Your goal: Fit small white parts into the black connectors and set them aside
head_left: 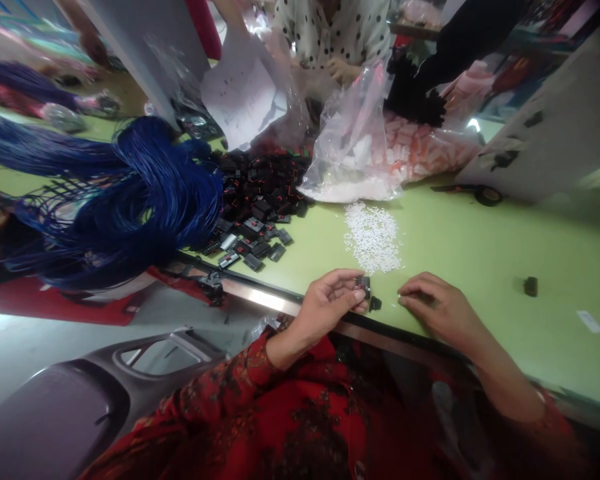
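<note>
Near the table's front edge, my left hand (333, 297) is closed on a small black connector housing (363, 285), gripped between thumb and fingers. Just beside it on the green tabletop lies another small black part (375, 304). My right hand (436, 308) is a short way to the right, thumb and forefinger pinched on a tiny white piece (399, 297). Beyond both hands spreads a pile of tiny white plugs (373, 237). A heap of black connector housings (260, 190) lies further left.
Bundles of blue wire (165, 193) cover the table's left. Behind the white pile stands a clear plastic bag (353, 147); pink-orange parts (425, 143) lie beyond. A roll of tape (488, 195) and a single dark part (531, 287) sit right. Opposite is a person in a dotted shirt (330, 33).
</note>
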`<state>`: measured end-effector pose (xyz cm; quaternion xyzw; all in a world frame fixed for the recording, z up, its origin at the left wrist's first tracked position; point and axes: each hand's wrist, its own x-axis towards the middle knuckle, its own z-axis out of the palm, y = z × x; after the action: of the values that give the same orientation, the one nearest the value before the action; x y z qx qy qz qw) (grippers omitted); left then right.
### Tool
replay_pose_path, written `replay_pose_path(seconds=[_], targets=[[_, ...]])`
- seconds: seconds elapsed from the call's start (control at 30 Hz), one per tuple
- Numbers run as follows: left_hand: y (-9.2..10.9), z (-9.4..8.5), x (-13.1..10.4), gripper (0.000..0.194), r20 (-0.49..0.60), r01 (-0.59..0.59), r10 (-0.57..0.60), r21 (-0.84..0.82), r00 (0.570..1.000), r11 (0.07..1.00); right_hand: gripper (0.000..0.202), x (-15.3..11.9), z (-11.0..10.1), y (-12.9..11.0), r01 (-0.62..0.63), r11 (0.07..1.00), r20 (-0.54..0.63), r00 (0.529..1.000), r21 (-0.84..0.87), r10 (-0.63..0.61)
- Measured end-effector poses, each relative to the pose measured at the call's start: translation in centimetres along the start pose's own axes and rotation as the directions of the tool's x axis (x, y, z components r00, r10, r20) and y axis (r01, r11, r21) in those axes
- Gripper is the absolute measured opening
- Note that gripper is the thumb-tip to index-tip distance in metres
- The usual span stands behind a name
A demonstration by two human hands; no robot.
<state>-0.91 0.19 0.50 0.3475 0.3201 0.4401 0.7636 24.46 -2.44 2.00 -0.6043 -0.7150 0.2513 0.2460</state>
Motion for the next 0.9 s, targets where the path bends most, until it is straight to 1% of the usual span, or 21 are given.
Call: replay_pose_path(seconds=[0.1, 0.17, 0.2, 0.23, 0.3, 0.33, 0.4, 0.5, 0.57, 0.63, 0.9], targets=[[0.2, 0.1, -0.1, 0.040, 0.002, 0.015, -0.015, 0.007, 1.000, 1.000, 0.016, 0.0, 0.6, 0.5, 0.057, 0.997, -0.013, 0.998, -0.041, -0.058], [0.3, 0.1, -0.1, 0.041, 0.013, 0.027, -0.027, 0.000, 1.000, 1.000, 0.017, 0.0, 1.0, 0.3, 0.058, 0.998, -0.052, 0.997, -0.041, -0.060], [0.4, 0.1, -0.1, 0.041, 0.020, 0.034, -0.033, -0.007, 0.999, 0.999, 0.017, 0.0, 1.1, 0.0, 0.046, 0.999, -0.080, 0.996, -0.012, -0.046], [0.4, 0.1, -0.1, 0.041, 0.027, 0.040, -0.040, -0.017, 0.999, 0.999, 0.017, 0.0, 1.3, -0.6, 0.027, 0.999, -0.109, 0.994, 0.044, -0.022], [0.4, 0.2, -0.1, 0.041, 0.041, 0.050, -0.048, -0.039, 0.998, 0.998, 0.015, -0.1, 1.6, -2.0, -0.026, 0.972, -0.145, 0.988, 0.233, 0.062], [0.4, 0.2, -0.2, 0.040, 0.047, 0.054, -0.052, -0.049, 0.998, 0.997, 0.014, -0.1, 1.8, -2.8, -0.052, 0.938, -0.145, 0.984, 0.344, 0.108], [0.3, 0.4, -0.2, 0.040, 0.058, 0.059, -0.056, -0.064, 0.997, 0.996, 0.011, -0.2, 2.3, -4.4, -0.087, 0.839, -0.122, 0.976, 0.537, 0.180], [0.2, 0.6, -0.3, 0.040, 0.062, 0.063, -0.058, -0.078, 0.996, 0.995, 0.007, 0.0, 3.2, -5.9, -0.093, 0.706, -0.111, 0.965, 0.702, 0.237], [0.2, 0.7, -0.4, 0.040, 0.067, 0.062, -0.057, -0.081, 0.996, 0.995, 0.004, 0.2, 3.8, -6.3, -0.083, 0.659, -0.118, 0.960, 0.747, 0.255], [0.1, 0.8, -0.5, 0.040, 0.072, 0.063, -0.058, -0.078, 0.996, 0.995, 0.004, 0.3, 4.2, -6.4, -0.073, 0.639, -0.127, 0.957, 0.766, 0.261], [0.0, 0.9, -0.6, 0.040, 0.067, 0.070, -0.064, -0.091, 0.996, 0.993, 0.006, 0.2, 4.7, -6.4, -0.050, 0.625, -0.147, 0.954, 0.779, 0.260]])
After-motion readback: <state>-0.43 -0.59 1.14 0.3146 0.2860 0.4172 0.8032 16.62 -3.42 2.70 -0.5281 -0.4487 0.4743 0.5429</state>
